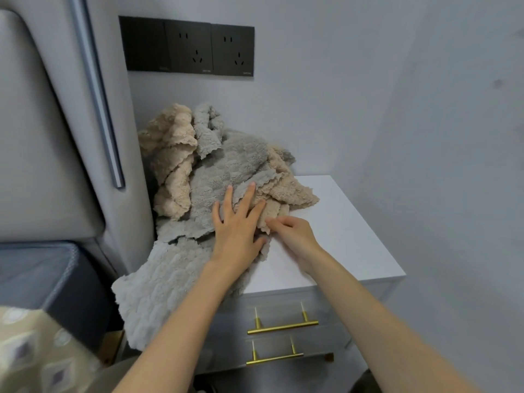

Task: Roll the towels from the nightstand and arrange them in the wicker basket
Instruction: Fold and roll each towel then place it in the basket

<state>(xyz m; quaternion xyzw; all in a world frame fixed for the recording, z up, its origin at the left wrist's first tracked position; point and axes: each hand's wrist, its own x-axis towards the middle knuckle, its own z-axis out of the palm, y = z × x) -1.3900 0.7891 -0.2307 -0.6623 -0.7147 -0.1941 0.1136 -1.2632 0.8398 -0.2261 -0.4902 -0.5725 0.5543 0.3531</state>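
Observation:
A loose heap of fluffy towels lies on the white nightstand [348, 222]. A grey towel [226, 165] is draped over the heap's middle. Another grey towel [158, 285] hangs over the nightstand's front left corner. A beige towel [170, 154] is bunched at the back left, and more beige towel [295, 191] pokes out on the right. My left hand [236, 225] lies flat with spread fingers on the grey towel. My right hand [295, 234] pinches the edge of the beige towel just to its right. No wicker basket is in view.
The nightstand has two drawers with gold bar handles [282, 326]. A padded grey headboard [42, 137] and the bed's edge [42, 279] stand to the left. Black wall sockets [187, 46] are above the heap. The plain wall closes the right side.

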